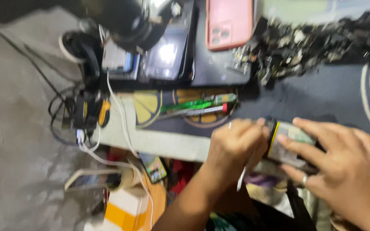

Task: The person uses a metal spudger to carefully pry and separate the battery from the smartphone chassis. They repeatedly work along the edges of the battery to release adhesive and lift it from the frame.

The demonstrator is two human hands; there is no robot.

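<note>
My left hand (235, 147) is closed around a thin silver tool (241, 179), whose shaft sticks out below my fist. My right hand (341, 164) lies over a small opened device (288, 143) with a yellow edge and a grey battery-like face, fingers spread on it and holding it at the near edge of the table. A ring shows on one right finger. The picture is blurred by motion, so the tool's tip is hard to make out.
A dark work mat (322, 94) covers the table. A pink phone (229, 23) and dark phones (168, 47) lie at the back, a heap of small black parts (317, 38) at back right. Green and red tools (198, 107) lie mid-table. Cables (120, 124) hang at left.
</note>
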